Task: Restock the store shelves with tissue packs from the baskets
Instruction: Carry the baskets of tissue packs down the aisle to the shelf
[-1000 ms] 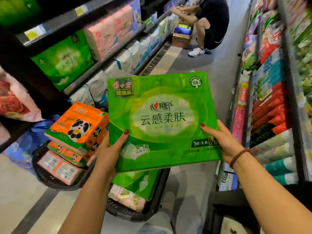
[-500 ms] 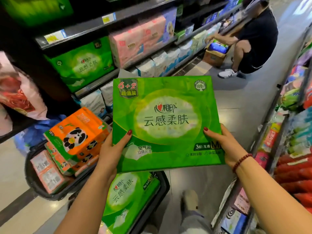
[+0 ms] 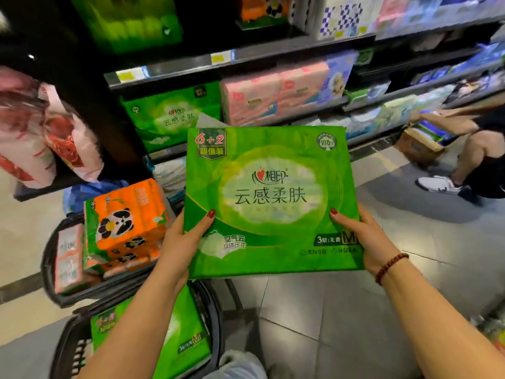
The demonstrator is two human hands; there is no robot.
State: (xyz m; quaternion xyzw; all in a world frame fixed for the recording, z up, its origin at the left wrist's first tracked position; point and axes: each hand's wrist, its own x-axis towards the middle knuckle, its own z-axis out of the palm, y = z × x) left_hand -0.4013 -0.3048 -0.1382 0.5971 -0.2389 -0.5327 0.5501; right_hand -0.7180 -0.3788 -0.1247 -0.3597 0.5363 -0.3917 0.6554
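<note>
We hold the green tissue pack [image 3: 269, 201] face-up above the baskets: left hand [image 3: 181, 242] and right hand [image 3: 363, 236] clamp its lower corners, thumbs on top. Matching green stock [image 3: 172, 116] sits on the shelf [image 3: 191, 65] ahead, apparently the same brand; blurred.

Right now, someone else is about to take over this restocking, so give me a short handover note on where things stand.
Left hand and right hand both grip the green tissue pack, one at each lower side, held face-up in front of the shelves.
A matching green pack on the shelf sits just behind it, beside pink packs.
The near basket still holds another green pack; the far basket holds orange panda packs.
Done: pack lifted out. Left: shelve it, then empty both baskets.
</note>
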